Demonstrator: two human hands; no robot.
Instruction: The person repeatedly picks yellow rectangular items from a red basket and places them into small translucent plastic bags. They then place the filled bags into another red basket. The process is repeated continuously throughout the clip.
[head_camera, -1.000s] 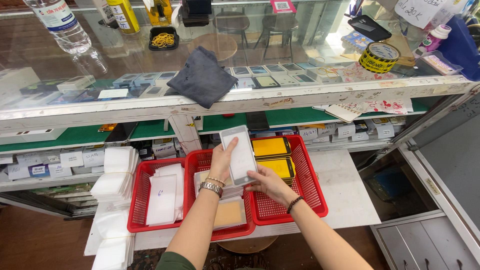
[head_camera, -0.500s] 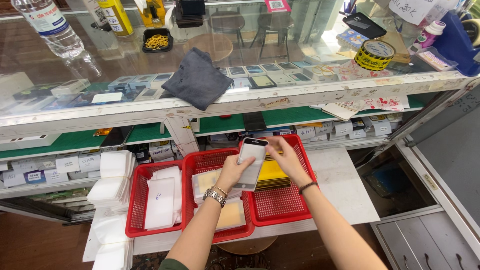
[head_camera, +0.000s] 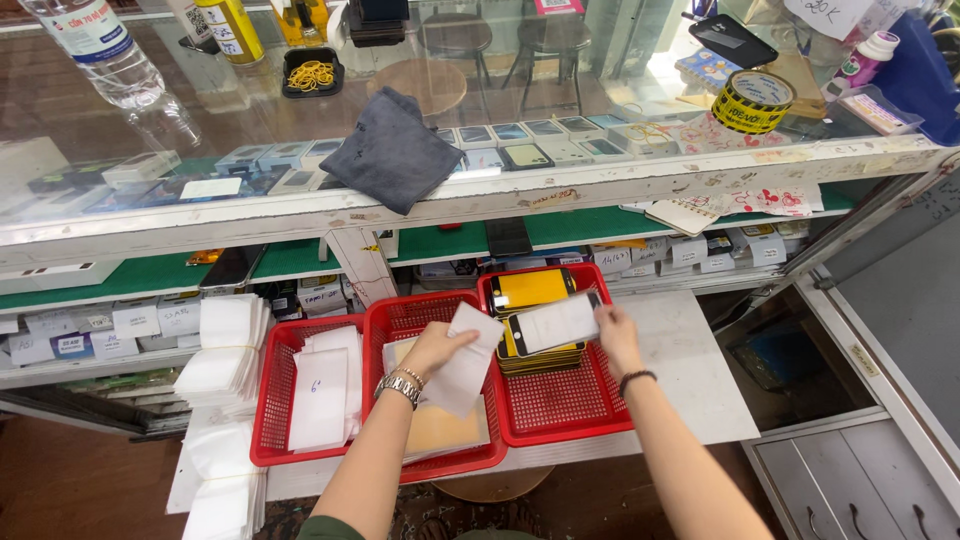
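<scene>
My left hand (head_camera: 437, 348) holds a white paper sleeve (head_camera: 465, 362) above the middle red basket (head_camera: 400, 318). My right hand (head_camera: 615, 335) pinches the end of a flat phone-shaped glass sheet (head_camera: 552, 323), lifted clear of the sleeve and hanging over the right red basket (head_camera: 565, 405). That basket holds stacks of yellow-and-black flat packs (head_camera: 530, 289). A tan envelope (head_camera: 443, 431) lies in the middle basket under my left wrist, which wears a metal watch.
A left red basket (head_camera: 268, 410) holds white sleeves (head_camera: 320, 395). More white sleeves (head_camera: 222, 355) are piled left of it. A glass counter (head_camera: 560, 180) stands ahead with a grey cloth (head_camera: 393, 150), a tape roll (head_camera: 751, 101) and a water bottle (head_camera: 98, 48). A grey cabinet (head_camera: 860, 480) is at right.
My hands came down from holding one white pack together and drew apart: the left keeps the white sleeve, the right has pulled the glass sheet out to the right.
</scene>
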